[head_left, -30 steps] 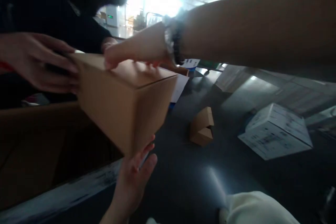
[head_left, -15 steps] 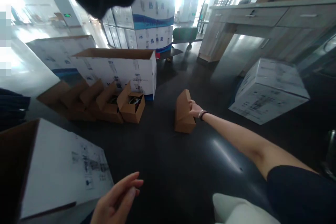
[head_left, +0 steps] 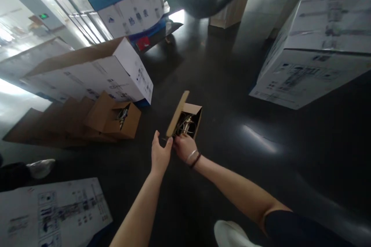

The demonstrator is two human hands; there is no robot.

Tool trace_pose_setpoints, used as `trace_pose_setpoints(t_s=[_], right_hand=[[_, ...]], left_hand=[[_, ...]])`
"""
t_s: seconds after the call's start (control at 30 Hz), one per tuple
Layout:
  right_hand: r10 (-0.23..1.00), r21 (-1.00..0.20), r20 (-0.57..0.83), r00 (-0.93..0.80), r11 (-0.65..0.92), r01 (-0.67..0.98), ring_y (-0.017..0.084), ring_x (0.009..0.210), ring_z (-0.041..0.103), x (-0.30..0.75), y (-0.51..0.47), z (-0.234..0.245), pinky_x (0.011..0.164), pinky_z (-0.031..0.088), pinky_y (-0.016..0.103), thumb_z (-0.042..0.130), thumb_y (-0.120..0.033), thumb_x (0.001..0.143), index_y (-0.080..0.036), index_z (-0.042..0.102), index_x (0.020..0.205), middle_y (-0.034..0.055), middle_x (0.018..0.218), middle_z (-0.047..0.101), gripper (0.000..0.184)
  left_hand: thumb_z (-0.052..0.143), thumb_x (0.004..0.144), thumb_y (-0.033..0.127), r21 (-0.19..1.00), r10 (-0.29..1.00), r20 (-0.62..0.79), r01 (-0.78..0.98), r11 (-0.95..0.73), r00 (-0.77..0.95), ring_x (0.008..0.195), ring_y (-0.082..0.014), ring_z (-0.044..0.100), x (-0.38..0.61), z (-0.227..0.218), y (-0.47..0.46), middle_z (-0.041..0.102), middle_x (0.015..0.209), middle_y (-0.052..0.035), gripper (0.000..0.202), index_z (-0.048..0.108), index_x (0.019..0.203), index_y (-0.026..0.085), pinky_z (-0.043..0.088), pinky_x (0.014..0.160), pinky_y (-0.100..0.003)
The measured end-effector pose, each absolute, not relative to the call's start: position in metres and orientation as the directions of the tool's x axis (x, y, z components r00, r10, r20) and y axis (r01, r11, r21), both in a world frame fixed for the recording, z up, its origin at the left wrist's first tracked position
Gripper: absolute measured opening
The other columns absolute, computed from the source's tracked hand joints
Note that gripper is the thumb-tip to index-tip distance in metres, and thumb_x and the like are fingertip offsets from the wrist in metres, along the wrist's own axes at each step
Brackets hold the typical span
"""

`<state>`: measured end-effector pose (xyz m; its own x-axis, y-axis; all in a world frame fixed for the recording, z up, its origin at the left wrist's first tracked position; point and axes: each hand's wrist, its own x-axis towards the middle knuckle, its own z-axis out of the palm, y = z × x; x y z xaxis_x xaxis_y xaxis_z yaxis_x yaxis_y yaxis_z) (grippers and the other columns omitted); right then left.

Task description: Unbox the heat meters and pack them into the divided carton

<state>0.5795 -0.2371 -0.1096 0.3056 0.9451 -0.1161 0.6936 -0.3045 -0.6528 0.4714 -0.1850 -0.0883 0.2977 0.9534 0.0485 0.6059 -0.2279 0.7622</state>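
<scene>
A small brown cardboard box point(head_left: 197, 110) stands on the floor in front of me with its lid raised to the left. Inside it lie a metallic fitting point(head_left: 188, 123) and coiled cable. My right hand point(head_left: 185, 147), with bands at the wrist, reaches over the near edge of the box. Its fingers are curled together there, and what they grip is hidden. Beside the lid's lower corner is my left hand point(head_left: 160, 156), thumb and fingers apart, the thumb at or very near the cardboard.
More open brown boxes point(head_left: 131, 121) stand in a row at left, the nearest holding a similar metal part. Behind them is a long open white carton point(head_left: 98, 73). Other white cartons stand at right point(head_left: 307, 77) and lower left point(head_left: 58, 212). A dark blurred shape crosses the top.
The small box's lid has been opened, showing its contents. My right hand has moved to the near edge, and my left hand has come forward beside the lid. The view has shifted.
</scene>
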Motion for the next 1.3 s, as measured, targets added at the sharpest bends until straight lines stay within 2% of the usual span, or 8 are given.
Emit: trace_pose_setpoints(t_s=[0.13,0.23,0.4,0.53,0.7,0.87,1.07,1.3], right_hand=[[0.991,-0.726,-0.117,-0.067,-0.040,0.687,0.016,0.075,0.058,0.550,-0.280,-0.099,0.067,0.042,0.025,0.044,-0.026,0.087,-0.014,0.063,0.083,0.0078,0.083,0.063,0.023],[0.972,-0.745,-0.081,-0.220,0.087,0.661,0.016,0.087,0.056,0.555,-0.288,-0.109,0.077,0.041,0.025,0.041,-0.020,0.087,-0.014,0.061,0.096,0.0074,0.091,0.062,0.023],[0.899,-0.464,-0.397,-0.184,-0.024,0.886,0.031,0.106,0.048,0.553,-0.275,-0.143,0.092,0.037,0.043,0.055,-0.010,0.071,-0.008,0.054,0.115,0.0183,0.117,0.050,0.043],[0.873,-0.430,-0.468,-0.137,-0.089,0.898,0.030,0.110,0.047,0.547,-0.261,-0.155,0.091,0.039,0.042,0.039,-0.004,0.079,-0.008,0.052,0.120,0.0205,0.125,0.044,0.042],[0.863,-0.466,-0.481,-0.157,-0.100,0.879,0.026,0.103,0.053,0.559,-0.259,-0.150,0.088,0.041,0.035,0.032,-0.003,0.083,-0.014,0.054,0.121,0.0182,0.121,0.048,0.046],[0.882,-0.521,-0.436,-0.180,-0.084,0.849,0.024,0.106,0.050,0.580,-0.279,-0.141,0.091,0.039,0.030,0.043,-0.004,0.078,-0.021,0.059,0.116,0.0121,0.116,0.051,0.045],[0.970,-0.629,-0.239,-0.051,-0.115,0.769,0.022,0.091,0.053,0.598,-0.302,-0.147,0.083,0.042,0.032,0.047,0.001,0.067,-0.024,0.067,0.102,0.0090,0.098,0.056,0.047],[0.983,-0.972,0.051,0.178,0.009,0.233,0.018,0.084,0.056,0.638,-0.322,-0.132,0.074,0.048,0.031,0.063,-0.018,0.061,-0.021,0.069,0.090,0.0058,0.092,0.056,0.030]], left_hand=[[0.057,0.071,0.041,0.869,0.995,0.047,0.487,-0.084,0.089,0.077,-0.0204,0.061,0.457,-0.097,-0.192,0.065,0.081,-0.0079,0.031,0.061,0.085,0.014,0.049,0.071,-0.031],[0.061,0.068,0.041,0.865,0.997,0.026,0.498,-0.056,0.067,0.065,-0.0155,0.057,0.426,-0.094,-0.203,0.061,0.068,-0.0023,0.026,0.059,0.073,0.015,0.046,0.059,-0.025],[0.061,0.071,0.033,0.832,0.997,0.004,0.552,-0.049,0.082,0.080,-0.0149,0.059,0.413,-0.094,-0.226,0.061,0.089,-0.0056,0.030,0.056,0.094,0.014,0.047,0.072,-0.024],[0.057,0.077,0.032,0.783,0.991,-0.122,0.607,0.133,-0.060,0.100,-0.0187,0.057,0.422,-0.107,-0.236,0.056,0.108,-0.0136,0.044,0.046,0.114,0.011,0.045,0.086,-0.029],[0.046,0.086,0.028,0.657,0.975,-0.220,0.742,0.135,0.017,0.104,-0.0211,0.056,0.416,-0.102,-0.232,0.061,0.107,-0.0126,0.029,0.054,0.108,0.011,0.043,0.086,-0.028],[0.043,0.087,0.024,0.588,0.960,-0.230,0.809,0.007,0.159,0.095,-0.0235,0.060,0.417,-0.091,-0.223,0.065,0.093,-0.0136,0.025,0.060,0.096,0.008,0.044,0.077,-0.028],[0.042,0.087,0.025,0.541,0.953,-0.222,0.839,-0.055,0.205,0.089,-0.0235,0.061,0.430,-0.090,-0.218,0.067,0.090,-0.0143,0.027,0.062,0.091,0.008,0.044,0.073,-0.028],[0.040,0.087,0.025,0.566,0.945,-0.228,0.822,-0.066,0.233,0.084,-0.0207,0.062,0.428,-0.088,-0.216,0.068,0.086,-0.0102,0.028,0.064,0.091,0.011,0.044,0.071,-0.026]])
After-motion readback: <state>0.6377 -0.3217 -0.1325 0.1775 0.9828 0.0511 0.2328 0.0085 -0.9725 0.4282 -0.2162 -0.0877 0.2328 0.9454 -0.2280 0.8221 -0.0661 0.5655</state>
